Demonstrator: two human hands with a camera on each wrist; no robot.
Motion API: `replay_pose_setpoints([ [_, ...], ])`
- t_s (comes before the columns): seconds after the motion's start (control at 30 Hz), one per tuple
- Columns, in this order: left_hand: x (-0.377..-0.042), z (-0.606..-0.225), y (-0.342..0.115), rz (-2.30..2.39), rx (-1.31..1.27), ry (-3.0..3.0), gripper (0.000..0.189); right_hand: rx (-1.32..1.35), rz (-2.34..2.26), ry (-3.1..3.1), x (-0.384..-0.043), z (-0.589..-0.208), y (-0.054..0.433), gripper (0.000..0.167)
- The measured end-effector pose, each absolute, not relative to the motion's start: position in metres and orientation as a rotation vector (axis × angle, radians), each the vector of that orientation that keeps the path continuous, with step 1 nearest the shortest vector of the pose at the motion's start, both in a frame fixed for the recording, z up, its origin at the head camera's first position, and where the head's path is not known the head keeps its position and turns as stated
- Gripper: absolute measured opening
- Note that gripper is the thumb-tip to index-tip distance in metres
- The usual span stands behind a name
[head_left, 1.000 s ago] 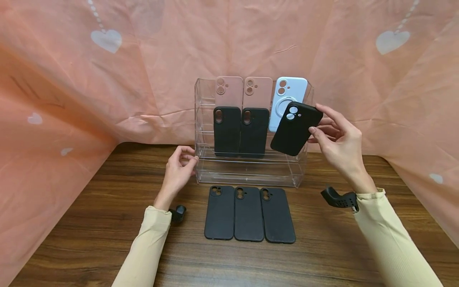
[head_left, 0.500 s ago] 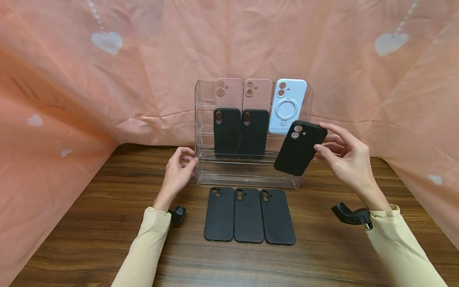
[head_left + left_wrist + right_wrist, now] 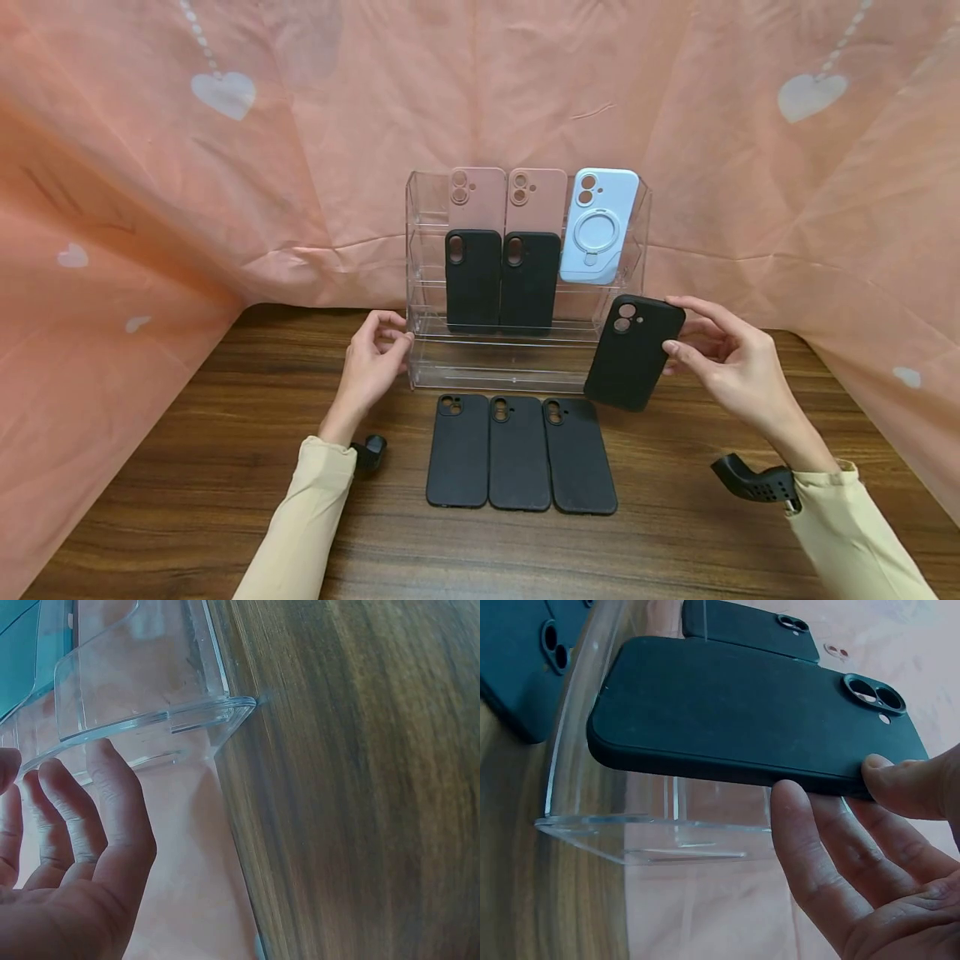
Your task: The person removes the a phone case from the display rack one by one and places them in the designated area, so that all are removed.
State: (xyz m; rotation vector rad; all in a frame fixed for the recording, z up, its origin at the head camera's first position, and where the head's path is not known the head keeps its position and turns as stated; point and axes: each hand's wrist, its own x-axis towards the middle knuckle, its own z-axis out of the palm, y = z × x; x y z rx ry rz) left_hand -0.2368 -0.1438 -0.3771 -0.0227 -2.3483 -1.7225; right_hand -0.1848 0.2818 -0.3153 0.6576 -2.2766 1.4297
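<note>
My right hand (image 3: 738, 358) pinches a black phone case (image 3: 634, 354) by its right edge, thumb on the back face and fingers along the side. The case hangs tilted before the lower right corner of a clear acrylic display stand (image 3: 517, 377). My left hand (image 3: 375, 350) grips the left side edge of that stand, its fingertips (image 3: 105, 750) right at the clear plastic. Two black cases (image 3: 473, 279) stand side by side on the stand's middle tier. Two pink cases (image 3: 480, 200) rise behind them, and a light blue case (image 3: 600, 229) with a ring leans at the right.
Three dark phone cases (image 3: 517, 454) lie in a row on the wooden table (image 3: 660, 533) in front of the stand. Pink cloth (image 3: 330, 150) with white hearts hangs behind and at both sides. A black wrist mount (image 3: 753, 482) juts from the right sleeve.
The right hand has brought the black phone case down and slightly right, from in front of the light blue case to the stand's lower right. The left hand stays on the stand.
</note>
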Motion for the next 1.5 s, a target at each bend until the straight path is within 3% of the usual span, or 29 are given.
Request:
replay_pose_setpoints([
  [0.5,-0.237,-0.376,-0.144,-1.725,-0.033,-2.349,0.021,0.67,1.543,-2.394,-0.174,-0.333,0.298,0.062],
  [1.07,-0.236,-0.376,-0.144,-1.725,-0.024,-2.353,0.021,0.874,1.715,-2.53,-0.172,-0.353,0.319,0.06],
  [1.5,-0.237,-0.376,-0.143,-1.729,-0.019,-2.348,0.022,0.824,1.776,-2.654,-0.167,-0.366,0.329,0.06],
])
